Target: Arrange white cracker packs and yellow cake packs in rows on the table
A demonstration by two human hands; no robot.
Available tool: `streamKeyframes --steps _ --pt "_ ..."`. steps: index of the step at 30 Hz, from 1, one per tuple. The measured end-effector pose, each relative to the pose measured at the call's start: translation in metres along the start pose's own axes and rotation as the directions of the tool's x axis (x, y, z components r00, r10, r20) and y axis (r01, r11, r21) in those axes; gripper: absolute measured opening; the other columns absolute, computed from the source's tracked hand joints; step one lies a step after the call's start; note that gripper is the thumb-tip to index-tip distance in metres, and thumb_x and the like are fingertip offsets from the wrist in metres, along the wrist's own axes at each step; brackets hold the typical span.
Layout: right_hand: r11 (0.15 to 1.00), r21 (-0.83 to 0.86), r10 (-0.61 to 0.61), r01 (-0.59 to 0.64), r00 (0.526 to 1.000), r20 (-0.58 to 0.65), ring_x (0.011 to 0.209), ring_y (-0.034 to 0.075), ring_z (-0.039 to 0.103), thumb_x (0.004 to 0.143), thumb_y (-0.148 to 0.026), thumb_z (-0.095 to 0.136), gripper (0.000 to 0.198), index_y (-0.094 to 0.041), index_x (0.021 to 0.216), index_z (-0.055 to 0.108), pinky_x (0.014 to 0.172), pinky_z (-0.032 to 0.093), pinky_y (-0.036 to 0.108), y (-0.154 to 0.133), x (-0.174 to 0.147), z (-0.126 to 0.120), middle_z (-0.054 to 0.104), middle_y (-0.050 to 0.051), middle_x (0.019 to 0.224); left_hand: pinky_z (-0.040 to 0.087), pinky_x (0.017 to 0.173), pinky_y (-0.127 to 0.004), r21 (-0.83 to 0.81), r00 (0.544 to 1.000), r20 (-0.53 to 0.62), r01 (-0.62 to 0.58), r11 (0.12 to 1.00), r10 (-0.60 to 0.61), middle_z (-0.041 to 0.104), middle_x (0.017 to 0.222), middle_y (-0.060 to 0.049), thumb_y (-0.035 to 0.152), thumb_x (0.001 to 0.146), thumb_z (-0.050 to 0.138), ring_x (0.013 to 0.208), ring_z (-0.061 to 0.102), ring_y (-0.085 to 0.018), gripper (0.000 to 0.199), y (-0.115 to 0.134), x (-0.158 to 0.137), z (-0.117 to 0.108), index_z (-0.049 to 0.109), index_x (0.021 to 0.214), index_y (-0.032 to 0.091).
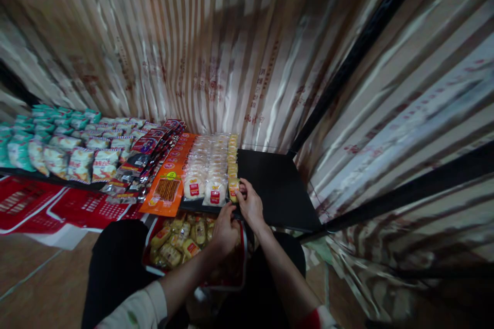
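Note:
My right hand [251,206] is at the front of a row of small yellow snack packets [232,157], its fingers closed on the front packet [233,183], which stands on the black shelf [274,185]. Just below the shelf's front edge is my left hand [225,230], fingers curled together; whatever they hold, if anything, is hidden. Under my left forearm, a red box with a white rim [244,262] sits between my knees, holding many loose yellow packets [170,254]. Left of the yellow row stand two rows of clear-wrapped white crackers [215,191] with red labels.
Further left on the shelf lie orange snack packs [168,190], dark purple packs [144,144], white bags [105,163] and teal bags [21,151]. Red printed packaging [88,211] hangs below. Striped sheeting [216,51] backs the shelf, and a black metal post [347,72] rises at its right corner.

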State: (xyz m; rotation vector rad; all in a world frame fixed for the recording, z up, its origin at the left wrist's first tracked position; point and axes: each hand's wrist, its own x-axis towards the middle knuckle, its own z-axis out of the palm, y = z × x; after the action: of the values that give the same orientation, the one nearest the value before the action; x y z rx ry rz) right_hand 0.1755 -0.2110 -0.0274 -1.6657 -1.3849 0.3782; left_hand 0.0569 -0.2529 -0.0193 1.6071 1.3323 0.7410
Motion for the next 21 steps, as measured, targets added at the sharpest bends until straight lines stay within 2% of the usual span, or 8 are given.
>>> streamKeyframes --steps 6,13,21 --pt "1.000 0.003 0.016 -0.016 1.000 -0.015 0.079 0.018 0.064 0.079 -0.031 0.048 0.036 -0.018 0.111 0.055 0.069 0.053 0.030 0.000 0.003 0.002 0.066 0.006 0.091 0.032 0.109 -0.036 0.000 0.999 -0.052 -0.015 1.000 0.015 0.047 0.134 -0.014 -0.002 0.070 0.043 0.125 0.043 -0.021 0.048 0.003 0.005 0.003 0.056 0.114 0.009" --pt "0.999 0.034 0.029 -0.028 0.999 -0.032 0.081 0.018 0.063 0.080 -0.034 0.046 0.032 -0.017 0.105 0.056 0.071 0.053 0.031 0.008 0.005 0.010 0.066 0.008 0.092 0.029 0.110 -0.037 0.023 0.999 -0.023 -0.030 0.999 0.030 0.047 0.135 -0.013 -0.004 0.068 0.040 0.126 0.043 -0.022 0.050 0.014 0.013 -0.003 0.060 0.112 0.009" --pt "0.992 0.125 0.033 -0.031 0.999 -0.014 0.083 0.018 0.063 0.081 -0.035 0.047 0.030 -0.017 0.104 0.055 0.078 0.052 0.034 0.018 -0.005 0.016 0.063 0.010 0.100 0.031 0.110 -0.037 0.028 0.999 -0.026 -0.035 0.999 0.036 0.044 0.137 -0.013 -0.006 0.067 0.039 0.126 0.042 -0.022 0.051 0.004 0.019 0.003 0.061 0.111 0.009"
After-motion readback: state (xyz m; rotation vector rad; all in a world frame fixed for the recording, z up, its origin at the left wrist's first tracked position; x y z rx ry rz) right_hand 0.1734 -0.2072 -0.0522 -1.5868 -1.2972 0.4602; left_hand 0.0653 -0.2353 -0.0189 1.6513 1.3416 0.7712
